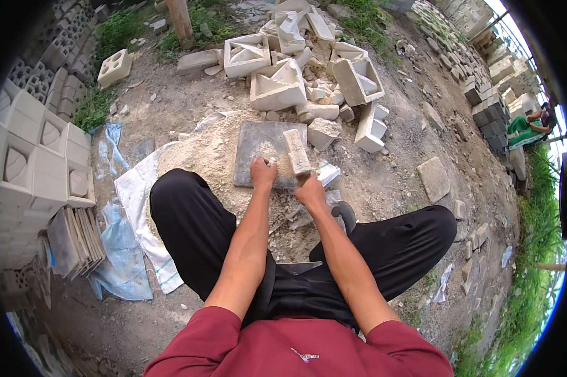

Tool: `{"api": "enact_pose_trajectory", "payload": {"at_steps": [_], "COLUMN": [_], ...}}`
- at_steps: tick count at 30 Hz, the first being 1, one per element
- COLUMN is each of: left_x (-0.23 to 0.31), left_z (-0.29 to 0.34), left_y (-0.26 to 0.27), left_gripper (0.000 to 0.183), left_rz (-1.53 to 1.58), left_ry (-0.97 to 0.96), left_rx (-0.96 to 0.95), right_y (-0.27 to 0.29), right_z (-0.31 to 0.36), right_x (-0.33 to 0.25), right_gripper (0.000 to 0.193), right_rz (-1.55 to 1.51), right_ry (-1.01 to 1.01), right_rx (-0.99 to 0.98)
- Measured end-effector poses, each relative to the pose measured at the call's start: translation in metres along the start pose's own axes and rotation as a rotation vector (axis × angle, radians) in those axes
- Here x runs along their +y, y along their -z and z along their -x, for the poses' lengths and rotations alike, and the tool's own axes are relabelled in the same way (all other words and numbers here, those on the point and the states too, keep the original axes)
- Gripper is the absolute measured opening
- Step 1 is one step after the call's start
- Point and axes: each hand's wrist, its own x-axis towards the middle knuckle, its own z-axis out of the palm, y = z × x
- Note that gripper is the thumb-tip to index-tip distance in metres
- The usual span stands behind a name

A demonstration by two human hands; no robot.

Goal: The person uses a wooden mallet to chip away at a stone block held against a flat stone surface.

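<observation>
My right hand [310, 191] is wrapped round the short handle of a dusty, pale block-headed mallet [297, 151], whose long head tilts over a square grey slab [249, 141]. To the left of it, my left hand [264, 172] is closed low over the slab's near part, its fingers curled. Whatever those fingers hold, if anything, is hidden. Pale crumbs and powder lie on the slab around both hands. Under and beside the slab spreads a heap of cream rubble dust [195, 154] on a white sack [130, 188].
Broken cream blocks [277, 85] pile up beyond the slab. Moulded blocks [44, 144] are stacked at left, above leaning thin tiles [76, 242] and a blue sheet [117, 257]. My bent knees flank the work. Far right, a person in green [527, 131] sits by grey blocks [487, 116].
</observation>
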Motion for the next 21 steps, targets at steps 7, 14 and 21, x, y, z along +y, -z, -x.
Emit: {"api": "enact_pose_trajectory", "payload": {"at_steps": [7,14,21], "left_x": [0.020,0.017,0.005], "left_z": [0.007,0.008,-0.005], "left_y": [-0.010,-0.016,-0.013], "left_gripper": [0.028,0.025,0.024], "left_rz": [-0.075,0.002,0.159], "left_ry": [-0.183,-0.200,-0.072], "left_rx": [-0.105,-0.115,0.160], "right_y": [0.022,0.039,-0.001], "right_z": [-0.015,-0.002,0.011], "right_x": [0.003,-0.019,-0.023], "right_gripper": [0.045,0.053,0.051], "right_rz": [-0.077,-0.321,-0.146], "right_ry": [-0.003,0.080,0.193], "right_rx": [0.041,0.146,0.161]}}
